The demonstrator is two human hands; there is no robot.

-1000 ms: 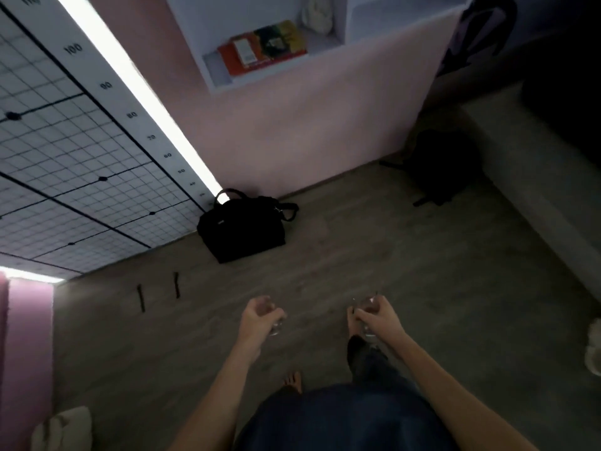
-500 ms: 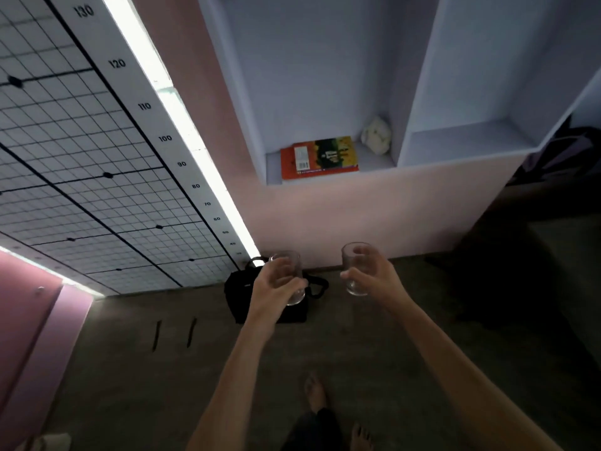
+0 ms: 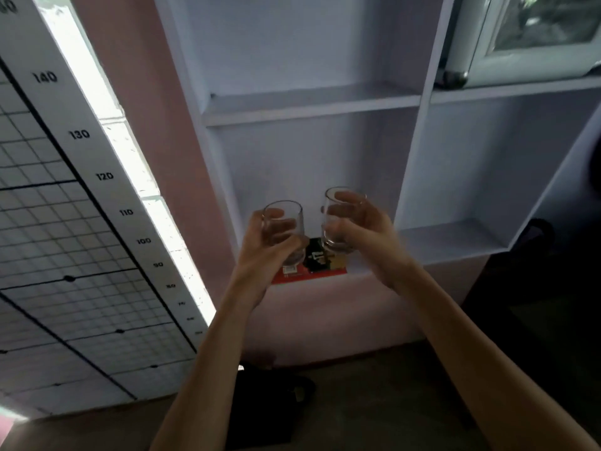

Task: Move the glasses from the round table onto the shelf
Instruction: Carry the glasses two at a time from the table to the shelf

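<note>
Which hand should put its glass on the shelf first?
Probably the right hand. Its glass is held higher, beside the bare shelf on the right. The left hand and its glass hang over the book.

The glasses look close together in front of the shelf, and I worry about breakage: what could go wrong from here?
1. The left glass and right glass are held side by side with a small gap; they might clink.
2. The book already occupies the lower shelf bay behind the hands, so a glass set there could stand unevenly.
</note>
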